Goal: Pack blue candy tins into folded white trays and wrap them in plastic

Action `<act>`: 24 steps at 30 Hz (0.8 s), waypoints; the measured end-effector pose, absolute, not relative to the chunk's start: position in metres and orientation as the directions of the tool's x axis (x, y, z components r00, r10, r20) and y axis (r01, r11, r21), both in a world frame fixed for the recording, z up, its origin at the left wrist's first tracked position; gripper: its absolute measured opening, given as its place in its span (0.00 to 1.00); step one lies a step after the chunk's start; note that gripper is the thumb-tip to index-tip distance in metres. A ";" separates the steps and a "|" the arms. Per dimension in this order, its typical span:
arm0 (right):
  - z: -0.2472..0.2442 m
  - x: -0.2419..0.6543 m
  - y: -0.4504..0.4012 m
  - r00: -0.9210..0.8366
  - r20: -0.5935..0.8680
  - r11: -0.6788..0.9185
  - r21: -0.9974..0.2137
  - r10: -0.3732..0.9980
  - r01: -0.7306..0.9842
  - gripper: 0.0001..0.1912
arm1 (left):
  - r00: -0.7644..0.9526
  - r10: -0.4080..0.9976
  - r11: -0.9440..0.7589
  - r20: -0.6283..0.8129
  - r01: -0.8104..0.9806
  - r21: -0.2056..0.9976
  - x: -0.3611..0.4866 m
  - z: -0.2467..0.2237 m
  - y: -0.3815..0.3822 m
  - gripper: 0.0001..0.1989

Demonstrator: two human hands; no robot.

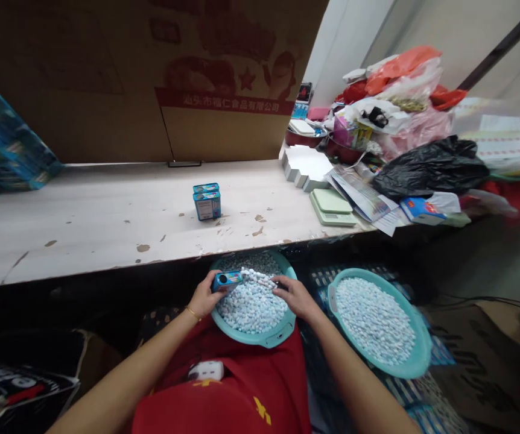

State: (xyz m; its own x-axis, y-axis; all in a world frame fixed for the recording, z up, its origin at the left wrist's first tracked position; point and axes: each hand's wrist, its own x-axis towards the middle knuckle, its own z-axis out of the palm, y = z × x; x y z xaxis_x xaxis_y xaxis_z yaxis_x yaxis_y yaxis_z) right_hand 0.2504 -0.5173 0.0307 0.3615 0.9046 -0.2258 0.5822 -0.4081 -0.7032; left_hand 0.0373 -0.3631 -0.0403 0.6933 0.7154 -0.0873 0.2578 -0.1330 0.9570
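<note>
My left hand (204, 295) is closed around a small blue tin (227, 279), tilted over the near part of a turquoise basin (237, 335). Pale blue and white candies (253, 310) fill this basin, which rests at my lap. My right hand (294, 294) is closed at the basin's right side, its fingertips at a heap of candies (258, 278) that reaches towards the tin's mouth. Whatever the fingers grip is mostly hidden under that heap. Two similar blue tins (207, 204) stand side by side on the white table (106, 223).
A second turquoise basin (416, 361) of candies sits to the right. On the table are a pale green scale (332, 206), white box stacks (306, 166) and a black plastic bag (432, 166). A large cardboard box (224, 132) stands behind; blue packs (6, 138) are at left.
</note>
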 end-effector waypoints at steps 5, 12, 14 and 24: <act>0.088 0.235 -0.495 0.202 -0.294 -0.325 -0.468 0.934 0.822 0.14 | 0.730 0.683 -0.278 -0.016 0.280 0.919 0.052 -0.041 -0.372 0.21; 0.116 0.187 -0.461 0.244 -0.394 -0.256 0.021 0.886 0.966 0.13 | 0.768 0.636 -0.414 0.078 0.254 0.874 0.055 -0.045 -0.378 0.21; 0.120 0.182 -0.461 0.224 -0.384 -0.233 0.024 0.896 0.972 0.13 | 0.767 0.638 -0.410 0.073 0.259 0.874 0.055 -0.046 -0.378 0.21; 0.073 0.250 -0.535 0.387 -0.365 -0.458 -0.132 0.847 0.879 0.14 | 0.749 0.662 -0.220 -0.021 0.221 0.950 0.054 -0.059 -0.366 0.21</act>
State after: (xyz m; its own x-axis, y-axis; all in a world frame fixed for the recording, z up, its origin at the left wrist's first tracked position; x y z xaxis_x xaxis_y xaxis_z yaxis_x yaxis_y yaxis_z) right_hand 0.2501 -0.5352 0.0729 0.3868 0.8469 -0.3650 0.8788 -0.4585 -0.1325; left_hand 0.0544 -0.3662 -0.0587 0.7494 0.6618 -0.0211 0.2207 -0.2196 0.9503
